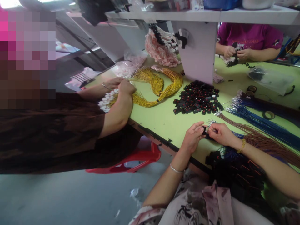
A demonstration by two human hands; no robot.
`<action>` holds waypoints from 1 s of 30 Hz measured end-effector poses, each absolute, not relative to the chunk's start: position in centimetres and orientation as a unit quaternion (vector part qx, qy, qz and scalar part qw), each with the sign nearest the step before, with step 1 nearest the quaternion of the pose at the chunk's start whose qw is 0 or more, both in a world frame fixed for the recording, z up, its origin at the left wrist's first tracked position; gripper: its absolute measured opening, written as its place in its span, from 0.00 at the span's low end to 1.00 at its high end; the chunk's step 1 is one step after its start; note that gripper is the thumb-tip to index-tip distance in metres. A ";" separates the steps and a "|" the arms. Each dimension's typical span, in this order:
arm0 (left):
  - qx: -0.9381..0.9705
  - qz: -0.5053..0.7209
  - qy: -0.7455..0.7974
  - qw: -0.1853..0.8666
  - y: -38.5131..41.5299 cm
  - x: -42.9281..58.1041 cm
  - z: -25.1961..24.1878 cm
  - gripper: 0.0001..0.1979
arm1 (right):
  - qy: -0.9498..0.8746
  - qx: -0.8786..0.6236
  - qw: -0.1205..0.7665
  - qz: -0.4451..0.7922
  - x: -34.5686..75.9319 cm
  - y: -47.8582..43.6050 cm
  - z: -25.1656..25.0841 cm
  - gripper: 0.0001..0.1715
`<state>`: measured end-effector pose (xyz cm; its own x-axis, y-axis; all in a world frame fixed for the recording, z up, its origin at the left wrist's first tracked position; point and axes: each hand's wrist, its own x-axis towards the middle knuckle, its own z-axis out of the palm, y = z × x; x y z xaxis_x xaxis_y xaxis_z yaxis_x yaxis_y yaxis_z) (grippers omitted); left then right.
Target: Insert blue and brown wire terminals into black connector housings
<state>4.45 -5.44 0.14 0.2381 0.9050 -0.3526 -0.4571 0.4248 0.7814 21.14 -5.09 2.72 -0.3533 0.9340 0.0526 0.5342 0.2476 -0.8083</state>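
Though translucent, part-filled bag (pixel 278 82) beyond connector (pixel 204 131).

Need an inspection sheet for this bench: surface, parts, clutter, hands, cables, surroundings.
Surface: green tabletop, partly covered.
Parts: black piece, held; pile of black housings beyond.
Clutter: tape roll, clear plastic bag.
Hands: left hand holds the black piece; right hand close beside it, grip unclear.
Cables: brown wires and blue wires right, yellow wire bundle left.
Surroundings: red stool, overhead shelf, co-worker at left, another co-worker across.
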 end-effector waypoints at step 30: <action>0.334 0.431 0.450 0.707 -5.5 4.7 0.2 0.19 | -0.743 -0.639 0.044 0.197 25.9 -2.2 2.7 0.04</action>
<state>4.65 -5.52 0.24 0.2228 0.9101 -0.3494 -0.3090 0.4059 0.8601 25.87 -2.19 2.68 -0.1804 0.9660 -0.1853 0.9311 0.1069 -0.3488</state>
